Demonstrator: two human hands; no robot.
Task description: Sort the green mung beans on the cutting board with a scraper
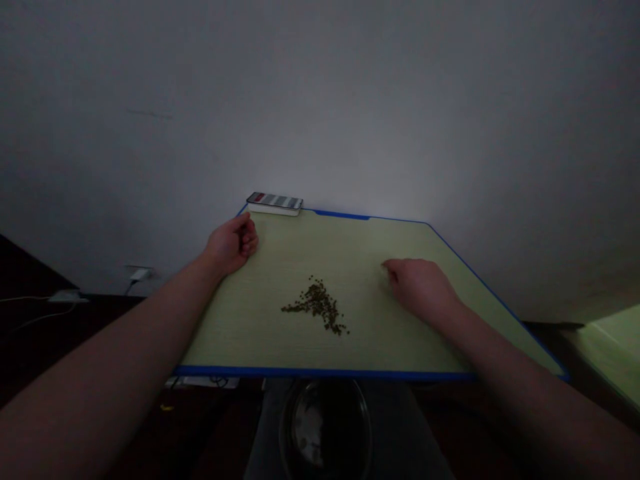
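Note:
Small brown grains (320, 303), like seeds or dried beans, lie scattered in a loose pile on the pale yellow-green tabletop (270, 347). To their left and farther back, my left hand (233, 245) rests on its side at the table's left edge, fingers loosely curled, with nothing visible in them. My right hand (424, 285) is on the right side of the tabletop, apart from the pile. Its thumb and index finger are pressed together; whether a grain sits between them is too small and dim to tell. Its other fingers are hidden underneath.
A white box with a dark, striped top (275, 204) stands at the back left corner, near my left hand. Below the table's blue front edge (325, 373), a round shiny metal bowl (305, 427) sits at my lap. A wall (340, 107) rises behind the table.

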